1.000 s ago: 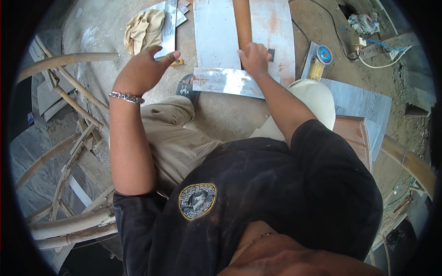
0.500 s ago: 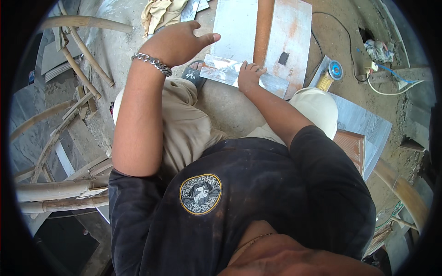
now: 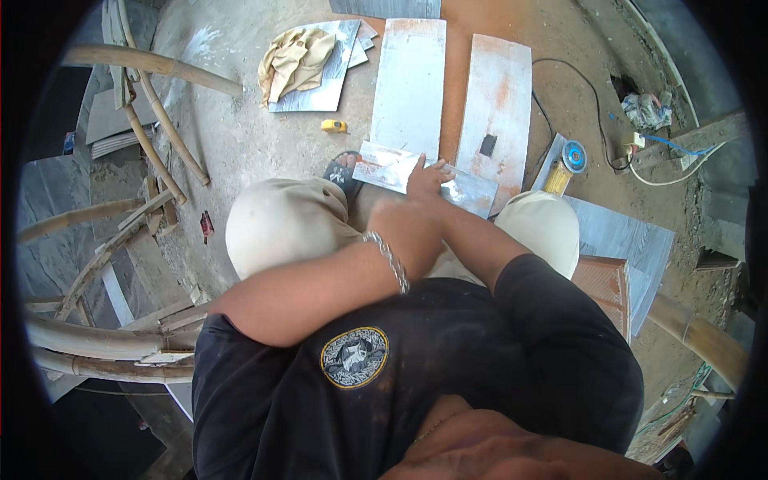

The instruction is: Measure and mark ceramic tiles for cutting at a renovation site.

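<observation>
My right hand [image 3: 426, 178] lies on a narrow strip of pale, wood-grain tile [image 3: 472, 189], fingers stretched out and apart on its surface. The strip is on the ground between my feet, slanting across the near ends of two longer whitish tile planks [image 3: 408, 88]. My left hand [image 3: 412, 228], with a chain bracelet [image 3: 387, 260] at its wrist, is drawn in across my body beside the right wrist. Motion smears it and its fingers cannot be made out. Right of the strip, near my right knee, lies an angle grinder [image 3: 558, 178] with a blue disc.
A yellow tape measure [image 3: 334, 126] lies left of the planks. Beyond it, a beige cloth [image 3: 296, 66] rests on stacked tiles. A black cable [image 3: 596, 108] runs at the right toward a white socket [image 3: 636, 141]. Bamboo poles [image 3: 152, 66] stand at the left; another tile [image 3: 620, 240] lies right.
My left hand has swung from the far left, where it was raised above the ground, inward toward my right wrist. The right hand stays on the tile strip. The view has tilted, revealing the tape measure.
</observation>
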Demonstrator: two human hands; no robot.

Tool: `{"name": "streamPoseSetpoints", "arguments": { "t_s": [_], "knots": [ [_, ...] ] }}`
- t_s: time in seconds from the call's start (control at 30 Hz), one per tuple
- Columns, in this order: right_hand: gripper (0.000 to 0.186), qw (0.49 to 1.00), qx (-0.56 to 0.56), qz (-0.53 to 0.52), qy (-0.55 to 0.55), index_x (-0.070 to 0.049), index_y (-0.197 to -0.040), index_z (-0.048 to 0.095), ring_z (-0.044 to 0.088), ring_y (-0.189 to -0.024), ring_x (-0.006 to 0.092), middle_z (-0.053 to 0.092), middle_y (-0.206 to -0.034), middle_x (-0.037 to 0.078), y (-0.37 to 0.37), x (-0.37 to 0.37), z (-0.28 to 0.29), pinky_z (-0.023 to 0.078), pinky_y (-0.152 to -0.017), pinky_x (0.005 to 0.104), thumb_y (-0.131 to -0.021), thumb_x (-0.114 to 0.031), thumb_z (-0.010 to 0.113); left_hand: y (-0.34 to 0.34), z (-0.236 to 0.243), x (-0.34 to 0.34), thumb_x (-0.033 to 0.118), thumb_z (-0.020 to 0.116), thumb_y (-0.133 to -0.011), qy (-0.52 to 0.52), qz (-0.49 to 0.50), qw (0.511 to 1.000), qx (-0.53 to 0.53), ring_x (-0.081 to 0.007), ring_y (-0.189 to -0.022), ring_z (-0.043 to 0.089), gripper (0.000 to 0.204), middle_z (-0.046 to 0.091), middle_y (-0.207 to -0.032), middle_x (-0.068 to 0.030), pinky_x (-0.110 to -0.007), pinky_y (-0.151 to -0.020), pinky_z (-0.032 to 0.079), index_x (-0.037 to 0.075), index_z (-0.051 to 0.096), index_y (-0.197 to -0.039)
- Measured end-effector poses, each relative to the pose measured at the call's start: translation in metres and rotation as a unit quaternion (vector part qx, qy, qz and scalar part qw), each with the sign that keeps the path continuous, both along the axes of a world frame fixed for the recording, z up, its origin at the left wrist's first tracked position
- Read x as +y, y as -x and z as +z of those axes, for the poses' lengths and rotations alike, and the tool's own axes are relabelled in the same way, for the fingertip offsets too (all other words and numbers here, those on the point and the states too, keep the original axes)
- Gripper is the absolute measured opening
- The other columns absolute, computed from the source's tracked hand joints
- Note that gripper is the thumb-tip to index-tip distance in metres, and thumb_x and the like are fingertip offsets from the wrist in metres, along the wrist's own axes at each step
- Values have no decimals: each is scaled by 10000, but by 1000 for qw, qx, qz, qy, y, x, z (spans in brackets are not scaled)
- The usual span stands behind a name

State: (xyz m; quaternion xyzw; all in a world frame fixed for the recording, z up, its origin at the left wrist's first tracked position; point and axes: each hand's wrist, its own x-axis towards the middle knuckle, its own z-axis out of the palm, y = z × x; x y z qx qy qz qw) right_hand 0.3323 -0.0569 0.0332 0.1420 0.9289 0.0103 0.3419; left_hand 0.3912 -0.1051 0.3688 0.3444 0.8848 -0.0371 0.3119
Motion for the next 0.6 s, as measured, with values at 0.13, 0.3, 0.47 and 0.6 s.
{"name": "streamPoseSetpoints", "arguments": {
  "t_s": [0.13, 0.3, 0.47, 0.6],
  "knots": [
    [679, 999, 35, -5, 24, -142, -1661, 199, 418, -1378, 603, 262, -1590, 415, 0, -17, -11, 196, -1100, 818, -1041, -104, 473, -40, -7, -12, 441, 726, -881, -21, -29, 997, 64, -257, -947, 707, 366, 738, -953, -98, -378, -805, 499, 94, 736, -995],
    [579, 971, 69, -213, 87, -225, -1655, 236, 291, -1464, 588, 203, -1632, 379, 6, -2, -83, 175, -1147, 774, -1093, -194, 370, -55, -14, -4, 424, 752, -841, -56, -76, 987, 127, -245, -927, 692, 356, 722, -916, -83, -377, -790, 490, 98, 707, -980],
    [648, 991, 76, -94, 64, -118, -1650, 228, 363, -1419, 600, 260, -1594, 408, -2, -11, -37, 251, -1123, 766, -1046, -147, 458, -42, -3, -9, 449, 769, -823, -62, -67, 991, 99, -233, -905, 694, 485, 718, -903, -85, -363, -774, 492, 81, 684, -1128],
    [764, 997, 17, 70, 5, -7, -1631, 207, 387, -1406, 604, 281, -1576, 426, -4, 2, -8, 301, -1063, 798, -965, -86, 573, -34, 7, -9, 479, 759, -839, -63, -70, 993, 77, -230, -894, 695, 645, 716, -919, -88, -364, -773, 504, 69, 623, -1317]
  ]
}}
